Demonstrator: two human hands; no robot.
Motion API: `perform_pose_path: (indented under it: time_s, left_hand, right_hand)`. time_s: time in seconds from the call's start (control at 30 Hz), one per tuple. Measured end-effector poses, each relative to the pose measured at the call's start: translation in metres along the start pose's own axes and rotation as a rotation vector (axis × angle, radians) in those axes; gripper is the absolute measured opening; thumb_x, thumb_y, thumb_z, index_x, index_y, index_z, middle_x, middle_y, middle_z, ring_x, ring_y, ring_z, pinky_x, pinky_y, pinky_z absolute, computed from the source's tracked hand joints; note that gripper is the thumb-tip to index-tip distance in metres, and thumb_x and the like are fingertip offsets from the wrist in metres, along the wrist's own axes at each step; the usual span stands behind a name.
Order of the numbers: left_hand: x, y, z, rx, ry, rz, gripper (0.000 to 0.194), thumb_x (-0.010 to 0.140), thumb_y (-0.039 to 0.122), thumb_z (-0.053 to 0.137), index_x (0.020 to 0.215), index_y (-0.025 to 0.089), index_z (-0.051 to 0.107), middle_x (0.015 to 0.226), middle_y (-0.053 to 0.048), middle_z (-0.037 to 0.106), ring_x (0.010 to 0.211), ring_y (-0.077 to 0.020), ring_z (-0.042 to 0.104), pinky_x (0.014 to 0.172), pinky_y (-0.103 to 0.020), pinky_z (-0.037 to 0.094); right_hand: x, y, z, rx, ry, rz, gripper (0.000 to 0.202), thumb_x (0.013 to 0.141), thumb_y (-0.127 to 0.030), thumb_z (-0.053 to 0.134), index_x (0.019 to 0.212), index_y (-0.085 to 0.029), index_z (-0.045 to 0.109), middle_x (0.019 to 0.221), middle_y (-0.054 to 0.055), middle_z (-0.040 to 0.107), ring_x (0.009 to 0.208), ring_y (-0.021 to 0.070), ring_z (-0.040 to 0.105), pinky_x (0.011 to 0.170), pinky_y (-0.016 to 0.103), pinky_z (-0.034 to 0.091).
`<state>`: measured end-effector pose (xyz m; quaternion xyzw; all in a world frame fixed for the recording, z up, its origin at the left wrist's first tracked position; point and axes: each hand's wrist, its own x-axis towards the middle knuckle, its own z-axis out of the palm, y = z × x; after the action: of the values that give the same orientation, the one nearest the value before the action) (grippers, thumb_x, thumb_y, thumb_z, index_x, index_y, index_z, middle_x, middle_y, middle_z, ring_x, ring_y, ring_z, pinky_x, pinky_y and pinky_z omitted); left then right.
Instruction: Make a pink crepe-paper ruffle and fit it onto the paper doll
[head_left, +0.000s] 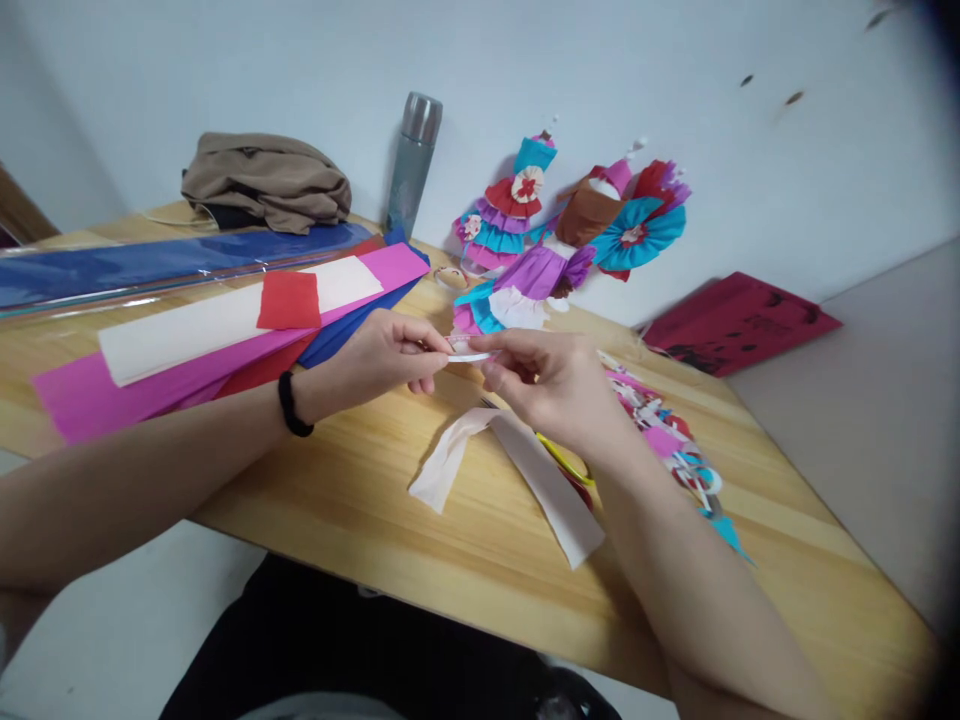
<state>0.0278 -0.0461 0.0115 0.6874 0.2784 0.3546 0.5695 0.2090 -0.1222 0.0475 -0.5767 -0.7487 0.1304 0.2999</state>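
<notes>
A short, narrow white strip with a clear, shiny edge is stretched between my hands above the table; it looks like tape, but I cannot be sure. My left hand, with a black band at the wrist, pinches its left end. At the right end, my right hand holds it between thumb and fingers. Below them a pale crepe paper strip lies folded into a bent shape on the wood. Scissors with a yellow handle lie partly hidden behind that paper and my right hand.
Crepe paper sheets with a red square lie at left. Behind stand a thermos, a brown cloth and two paper-dressed figures. Paper scraps and a dark pink bag are at right, on the wooden table.
</notes>
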Motion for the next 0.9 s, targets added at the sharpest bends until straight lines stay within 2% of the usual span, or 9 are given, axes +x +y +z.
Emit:
perform_pose_path:
  time_s: [0.13,0.23,0.3,0.43,0.53,0.67,0.77,0.9]
  left_hand:
    - [-0.001,-0.003,-0.002,0.005,-0.039,0.040,0.005,0.070,0.012,0.065,0.072,0.011,0.070,0.052,0.001,0.063,0.048,-0.0089,0.059,0.049,-0.017,0.050]
    - [-0.003,-0.002,-0.001,0.006,-0.069,0.029,0.020,0.072,0.011,0.063,0.089,0.011,0.072,0.056,0.001,0.065,0.051,-0.0097,0.061,0.051,-0.017,0.052]
    - [-0.005,0.001,0.001,0.036,-0.041,0.067,0.026,0.073,0.011,0.063,0.097,0.010,0.071,0.061,0.001,0.066,0.054,-0.0093,0.062,0.051,-0.016,0.051]
    - [-0.008,0.003,0.005,0.112,0.040,0.141,0.014,0.076,0.015,0.063,0.087,0.010,0.070,0.077,-0.003,0.072,0.055,-0.0070,0.063,0.052,-0.014,0.049]
    - [-0.008,0.000,0.005,0.129,0.028,0.159,0.008,0.079,0.018,0.061,0.081,0.011,0.066,0.083,-0.005,0.073,0.059,-0.0081,0.066,0.056,-0.016,0.051]
    - [-0.006,-0.008,0.004,0.228,0.023,0.235,0.008,0.083,0.019,0.059,0.085,0.012,0.064,0.087,-0.005,0.074,0.062,-0.0084,0.067,0.059,-0.016,0.051]
    - [-0.005,-0.014,0.002,0.417,0.057,0.373,0.010,0.088,0.018,0.056,0.090,0.012,0.063,0.084,-0.004,0.073,0.063,-0.0088,0.067,0.060,-0.018,0.050]
    - [-0.005,-0.024,-0.001,0.814,0.178,0.711,0.014,0.092,0.015,0.050,0.095,0.014,0.064,0.093,-0.005,0.075,0.086,-0.0158,0.071,0.072,-0.023,0.053]
  right_hand:
    - [0.001,0.000,0.004,-0.086,0.020,-0.045,0.020,0.075,-0.011,0.053,0.081,-0.018,0.071,0.056,-0.001,0.060,0.049,0.0115,0.048,0.052,0.025,0.037]
    - [0.001,-0.001,0.007,-0.130,0.048,-0.066,0.016,0.075,-0.011,0.053,0.073,-0.018,0.067,0.057,0.000,0.061,0.051,0.0121,0.050,0.053,0.026,0.037]
    - [0.000,-0.002,0.010,-0.148,0.061,-0.078,0.016,0.075,-0.011,0.053,0.072,-0.017,0.067,0.058,0.001,0.062,0.052,0.0122,0.051,0.054,0.026,0.037]
    - [-0.001,-0.004,0.015,-0.190,0.071,-0.077,0.016,0.077,-0.011,0.053,0.076,-0.016,0.068,0.059,0.002,0.063,0.050,0.0113,0.050,0.053,0.025,0.035]
    - [-0.002,-0.006,0.016,-0.211,0.095,-0.086,0.015,0.077,-0.011,0.054,0.076,-0.016,0.068,0.058,0.002,0.062,0.049,0.0115,0.050,0.053,0.026,0.035]
    - [0.000,-0.007,0.017,-0.212,0.115,-0.074,0.016,0.078,-0.011,0.054,0.078,-0.016,0.070,0.059,0.002,0.062,0.050,0.0121,0.051,0.054,0.026,0.035]
    - [0.000,-0.006,0.019,-0.227,0.115,-0.046,0.015,0.078,-0.012,0.054,0.075,-0.015,0.069,0.059,0.003,0.062,0.050,0.0122,0.050,0.054,0.027,0.034]
    - [0.000,-0.004,0.022,-0.236,0.133,-0.009,0.014,0.077,-0.011,0.055,0.074,-0.015,0.068,0.058,0.003,0.062,0.051,0.0125,0.051,0.053,0.026,0.033]
